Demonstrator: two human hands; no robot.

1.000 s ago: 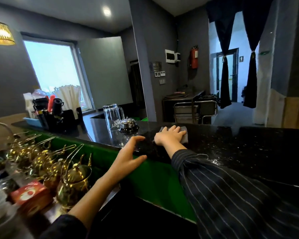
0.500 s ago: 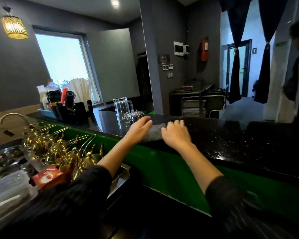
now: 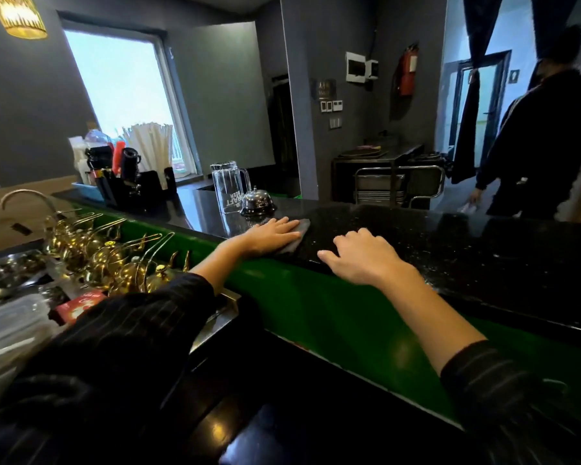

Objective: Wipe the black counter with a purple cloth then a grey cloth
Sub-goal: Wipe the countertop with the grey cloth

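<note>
The left hand [image 3: 272,234] lies flat on the grey cloth [image 3: 302,229], fingers straight and close together, pressing it down on the black counter [image 3: 467,250] without curling round it. The fingertips point away and to the right, along the counter. Most of the cloth is hidden under the palm. What shows is a strip past the fingertips and along the hand's right side, so its long axis seems to follow the hand, from the counter's near edge toward the far right; its full outline cannot be told. The cloth sits near the counter's front edge, just this side of a bell [image 3: 257,203] and a clear glass jug [image 3: 230,186], apart from both. The right hand [image 3: 361,258] is near the cloth on its right, not touching it. Its fingers are loosely bent and spread, holding nothing, the tips resting on the counter and the thumb reaching left. Below the counter's edge runs a green panel [image 3: 316,313]. Brass teapots [image 3: 114,263] crowd the lower left. A person [image 3: 547,146] in dark clothes stands beyond the counter at far right.
</note>
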